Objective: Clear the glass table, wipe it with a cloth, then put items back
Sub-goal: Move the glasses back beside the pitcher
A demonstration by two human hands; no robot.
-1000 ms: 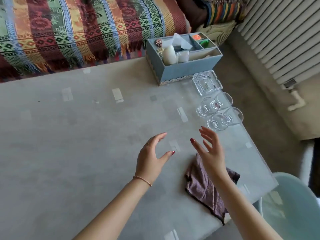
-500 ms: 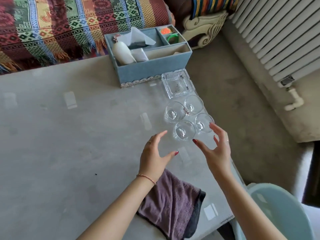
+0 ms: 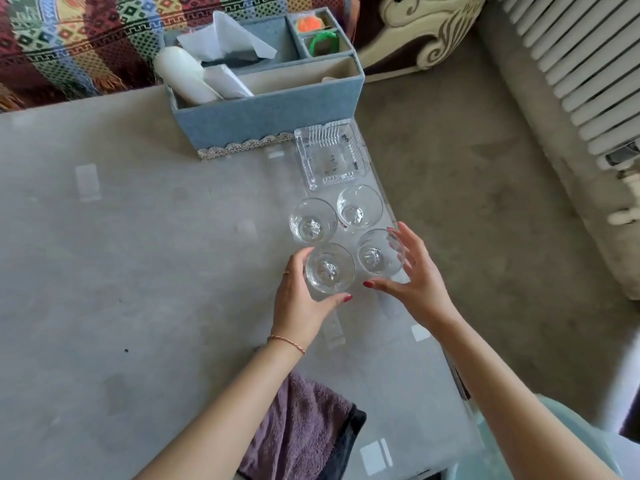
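Note:
Several clear drinking glasses stand in a square cluster near the right edge of the glass table. My left hand curls around the near-left glass, fingers on its left side and thumb at its near side. My right hand cups the near-right glass with fingers spread; its thumb looks just short of the glass. Two more glasses stand behind. A purple cloth lies crumpled at the near table edge, partly under my left forearm.
A square glass ashtray sits just beyond the glasses. Behind it stands a blue organiser box holding tissues and a white bottle. A sofa with a striped blanket lies beyond; a radiator is at right, a pale blue seat at lower right.
Both hands moved forward from open air over the table onto the two nearest glasses. The left hand closed around the near-left one. The view shifted right and nearer.

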